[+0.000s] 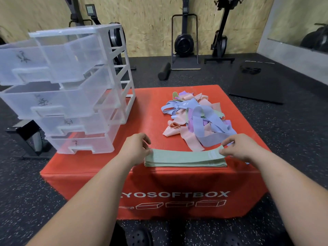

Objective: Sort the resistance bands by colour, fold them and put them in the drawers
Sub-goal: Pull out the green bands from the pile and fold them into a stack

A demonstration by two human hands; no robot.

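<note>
A flat stack of mint-green fabric resistance bands (184, 159) lies at the near edge of a red padded plyo box (145, 112). The left hand (136, 148) and right hand (238, 148) each pinch one end of it, probably to square the layers. A tangled pile of pink, lilac and blue bands (197, 118) crowds close behind the right hand. A clear plastic drawer unit (71, 86) stands to the left, its drawers pulled open.

Bare forearms (85, 189), black perforated clogs (140, 237) on the feet

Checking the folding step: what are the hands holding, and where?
The stack of mint-green fabric bands: left hand pinches its left end, right hand its right end.
</note>
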